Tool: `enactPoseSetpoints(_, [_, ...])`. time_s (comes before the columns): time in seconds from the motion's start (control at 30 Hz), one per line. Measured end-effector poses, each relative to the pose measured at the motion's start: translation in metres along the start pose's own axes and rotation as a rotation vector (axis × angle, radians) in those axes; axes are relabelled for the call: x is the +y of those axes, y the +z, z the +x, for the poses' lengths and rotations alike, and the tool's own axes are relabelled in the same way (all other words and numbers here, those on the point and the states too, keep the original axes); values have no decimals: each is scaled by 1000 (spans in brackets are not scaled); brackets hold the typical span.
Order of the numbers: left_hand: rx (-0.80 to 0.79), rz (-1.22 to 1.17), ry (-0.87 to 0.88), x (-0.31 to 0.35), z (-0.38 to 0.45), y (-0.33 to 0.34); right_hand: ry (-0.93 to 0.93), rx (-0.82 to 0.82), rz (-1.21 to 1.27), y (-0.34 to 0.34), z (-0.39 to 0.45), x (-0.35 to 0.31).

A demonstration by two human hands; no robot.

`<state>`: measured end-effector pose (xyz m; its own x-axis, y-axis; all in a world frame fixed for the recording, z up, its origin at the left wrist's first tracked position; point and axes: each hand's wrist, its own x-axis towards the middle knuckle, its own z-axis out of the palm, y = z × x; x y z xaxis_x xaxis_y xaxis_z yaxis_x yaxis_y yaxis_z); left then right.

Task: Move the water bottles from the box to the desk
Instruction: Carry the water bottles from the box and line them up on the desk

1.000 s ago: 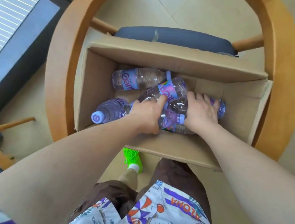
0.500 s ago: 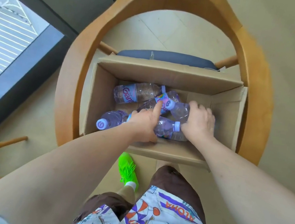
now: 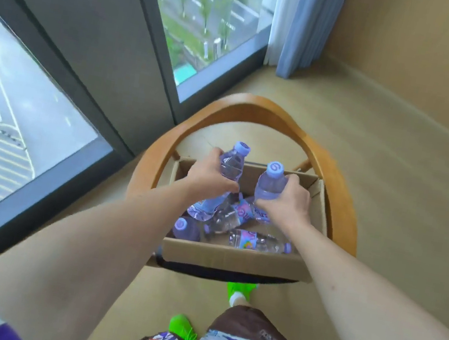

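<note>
Two bare hands raised above an open cardboard box (image 3: 235, 257), each with its grip wrapped round one water bottle. Left hand (image 3: 210, 177) curled round the middle of a left-hand bottle (image 3: 227, 170), tilted with purple cap up and away, base dipping toward the box. Right hand (image 3: 287, 200) curled round a right-hand bottle (image 3: 270, 185), nearly upright, purple cap facing the camera, fingers covering its lower half. Both grips fully closed on their bottles; the two held bottles just beside each other, not touching.

Below and between the two grips, inside the box: at least three more bottles lying on their sides in a loose heap. One front bottle (image 3: 258, 241) lying crosswise under the right wrist, with a colourful label and its cap pointing right. One corner bottle (image 3: 186, 227) under the left wrist, purple cap toward the camera. One middle bottle (image 3: 228, 218) slanted between them, partly hidden by the held ones. Exact count in the heap hard to tell.

Box resting on the dark seat of one wooden chair (image 3: 341, 196) with a curved backrest arching beyond both grips. Beneath the forearms: two bright green shoes (image 3: 183, 329), patterned shirt hem, brown shorts. Far to the left of the left grip, large floor-length windows (image 3: 208, 17); beyond the right grip, one blue curtain (image 3: 305, 25) in the corner.
</note>
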<state>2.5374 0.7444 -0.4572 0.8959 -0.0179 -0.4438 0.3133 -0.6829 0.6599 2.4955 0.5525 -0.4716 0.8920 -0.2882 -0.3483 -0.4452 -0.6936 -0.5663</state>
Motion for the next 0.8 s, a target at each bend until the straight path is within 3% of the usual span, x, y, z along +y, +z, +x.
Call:
enactPoseSetpoints(0.37, [271,-253,161,60,-102,-124,-261,210,253,-83,-88,-113])
enactPoseSetpoints(0.5, [398,-276,178,71,-132,-164,-388,151,369,-95,-102,-155])
enactPoseSetpoints(0.8, [759,-315,105,74,-197,-215,-769,-52,371,-109,-119,-226])
